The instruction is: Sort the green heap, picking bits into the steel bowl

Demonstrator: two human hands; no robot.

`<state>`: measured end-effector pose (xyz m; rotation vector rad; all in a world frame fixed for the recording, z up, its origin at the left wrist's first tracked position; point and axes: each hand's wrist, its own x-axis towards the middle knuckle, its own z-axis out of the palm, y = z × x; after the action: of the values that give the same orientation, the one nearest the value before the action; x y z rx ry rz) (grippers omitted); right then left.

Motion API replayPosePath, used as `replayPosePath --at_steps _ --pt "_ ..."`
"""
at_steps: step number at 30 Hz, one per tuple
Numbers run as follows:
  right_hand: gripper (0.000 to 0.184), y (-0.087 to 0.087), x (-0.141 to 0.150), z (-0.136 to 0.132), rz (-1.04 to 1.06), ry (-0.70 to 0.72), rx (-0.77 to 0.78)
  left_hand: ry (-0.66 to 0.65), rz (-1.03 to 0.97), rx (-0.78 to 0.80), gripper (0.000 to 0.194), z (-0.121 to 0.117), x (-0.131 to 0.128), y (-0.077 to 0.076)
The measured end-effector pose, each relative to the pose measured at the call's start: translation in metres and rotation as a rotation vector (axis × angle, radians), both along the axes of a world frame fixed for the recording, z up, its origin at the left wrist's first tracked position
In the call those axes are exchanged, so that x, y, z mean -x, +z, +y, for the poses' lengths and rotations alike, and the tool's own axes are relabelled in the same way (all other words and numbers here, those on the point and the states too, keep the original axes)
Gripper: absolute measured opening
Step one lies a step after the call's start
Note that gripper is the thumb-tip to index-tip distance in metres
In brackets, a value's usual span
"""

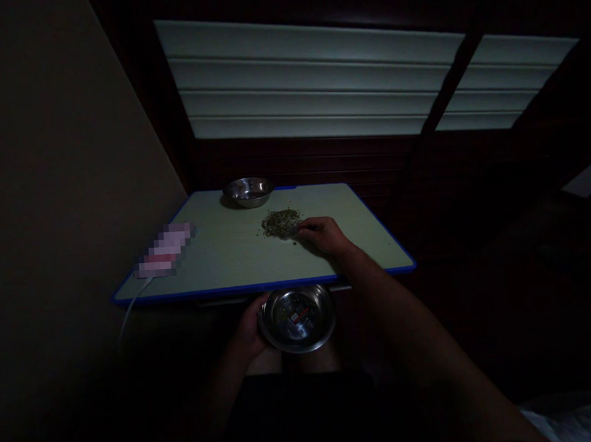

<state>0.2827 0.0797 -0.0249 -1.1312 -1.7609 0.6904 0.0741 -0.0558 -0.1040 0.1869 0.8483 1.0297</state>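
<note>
Far left: white cable (126, 319), running up to a pinkish item (168, 249), pixelated, can't say what, lying on the pale table (222, 255) by its left edge. Next, my left hand (251, 329), below the near edge of the table, curled round the left side of the near steel bowl (303, 348). Grip looks partly closed on the rim and wall; fingers underneath hidden. That bowl sits upright-ish over my lap, opening up, a label-like patch and small specks inside. Far steel bowl (248, 201): upright, by the back edge of the table. Then the heap of small greenish grains (280, 220), loose, spread slightly wider side to side than front to back, beyond the near bowl and right of the far one. Last, my right hand (328, 234), coming in from the right, thumb and fingers drawn nearly together at the heap's right front edge. Grains lie just left of the fingertips, so right is the nearer hand. Too dark to tell if anything's pinched.
</note>
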Motion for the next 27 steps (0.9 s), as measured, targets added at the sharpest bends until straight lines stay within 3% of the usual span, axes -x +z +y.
replayPosePath --at_steps 12,27 --pt "0.017 0.0006 0.0002 -0.0021 0.018 0.088 -0.002 0.018 0.026 0.024 0.019 -0.0008 0.0003 0.0015" --pt "0.019 0.0076 -0.0019 -0.0076 0.117 0.184 0.15 0.019 0.019 0.028 0.023 -0.0014 -0.0001 0.0056"
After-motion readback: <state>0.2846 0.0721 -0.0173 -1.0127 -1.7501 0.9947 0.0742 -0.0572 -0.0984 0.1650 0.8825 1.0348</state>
